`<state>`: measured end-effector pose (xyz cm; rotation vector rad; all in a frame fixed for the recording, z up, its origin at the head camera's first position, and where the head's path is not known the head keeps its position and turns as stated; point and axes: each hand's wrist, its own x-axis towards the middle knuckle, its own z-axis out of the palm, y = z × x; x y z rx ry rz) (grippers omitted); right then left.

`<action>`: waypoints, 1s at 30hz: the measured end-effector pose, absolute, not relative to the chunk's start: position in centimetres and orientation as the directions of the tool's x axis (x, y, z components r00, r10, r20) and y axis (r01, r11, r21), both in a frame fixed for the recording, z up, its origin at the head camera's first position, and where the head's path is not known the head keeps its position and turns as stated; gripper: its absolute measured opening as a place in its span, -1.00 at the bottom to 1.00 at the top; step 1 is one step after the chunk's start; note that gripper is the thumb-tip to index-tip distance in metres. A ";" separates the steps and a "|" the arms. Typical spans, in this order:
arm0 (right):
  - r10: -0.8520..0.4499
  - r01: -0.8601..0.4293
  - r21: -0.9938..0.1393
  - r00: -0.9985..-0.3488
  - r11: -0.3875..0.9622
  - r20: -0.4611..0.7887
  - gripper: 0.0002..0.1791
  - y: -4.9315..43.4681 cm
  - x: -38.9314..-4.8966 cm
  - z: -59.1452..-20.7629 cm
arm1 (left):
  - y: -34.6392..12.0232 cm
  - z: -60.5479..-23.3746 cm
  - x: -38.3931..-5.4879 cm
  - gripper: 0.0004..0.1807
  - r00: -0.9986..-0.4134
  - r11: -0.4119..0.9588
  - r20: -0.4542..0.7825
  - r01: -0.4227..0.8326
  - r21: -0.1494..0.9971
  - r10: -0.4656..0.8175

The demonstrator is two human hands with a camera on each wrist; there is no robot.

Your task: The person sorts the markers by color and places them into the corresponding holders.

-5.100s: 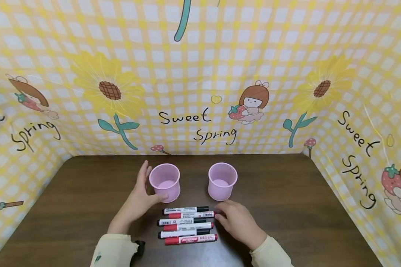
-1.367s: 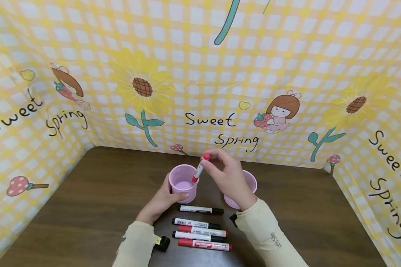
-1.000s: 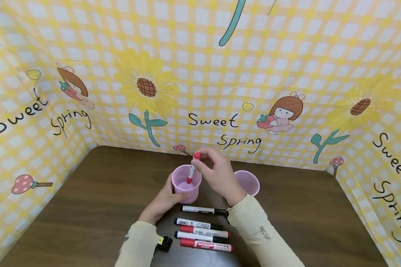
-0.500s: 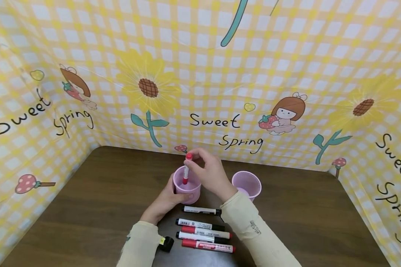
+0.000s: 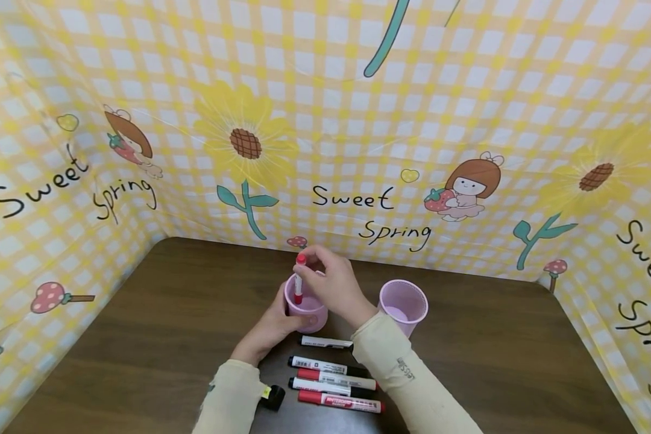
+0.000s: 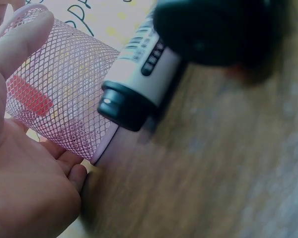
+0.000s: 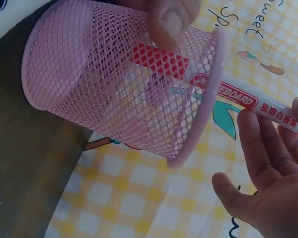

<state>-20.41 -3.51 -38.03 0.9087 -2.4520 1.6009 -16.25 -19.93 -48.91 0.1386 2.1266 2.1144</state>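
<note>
My left hand (image 5: 268, 331) grips a pink mesh pen cup (image 5: 316, 308), thumb on its near side. The right hand (image 5: 340, 286) pinches a red whiteboard marker (image 5: 299, 282) near its upper end, over the cup. The marker's lower red end is inside the cup; through the mesh (image 7: 114, 74) in the right wrist view that red part shows. Just in front of the cup lies a black-capped marker (image 5: 322, 342), its right end hidden by the right sleeve. The left wrist view catches a black-ended marker (image 6: 136, 79) close beside the cup.
To the right stands a second pink mesh cup (image 5: 404, 301), partly behind the right sleeve. Several red and black markers, such as the red one (image 5: 342, 401), lie in a row on the dark wooden table (image 5: 141, 343). Yellow checked cloth (image 5: 347, 120) encloses the table's back and sides.
Since the earliest frame, the right hand has lifted a red marker from the row and brought it left into the cup. My left hand has closed its hold on that cup.
</note>
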 end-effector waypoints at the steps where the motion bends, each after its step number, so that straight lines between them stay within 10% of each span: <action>1: -0.433 -0.511 -0.812 -0.823 0.282 0.367 -0.85 -3.6 -20.4 -38.2 | -19.9 -48.9 -16.3 0.02 -0.986 0.010 -0.038 -0.037 0.999 0.159; 30: -0.447 -0.519 -0.798 -0.818 0.306 0.361 -0.86 -4.8 -20.9 -40.1 | -19.9 -49.0 -16.3 0.05 -0.987 0.014 -0.062 -0.060 0.998 0.149</action>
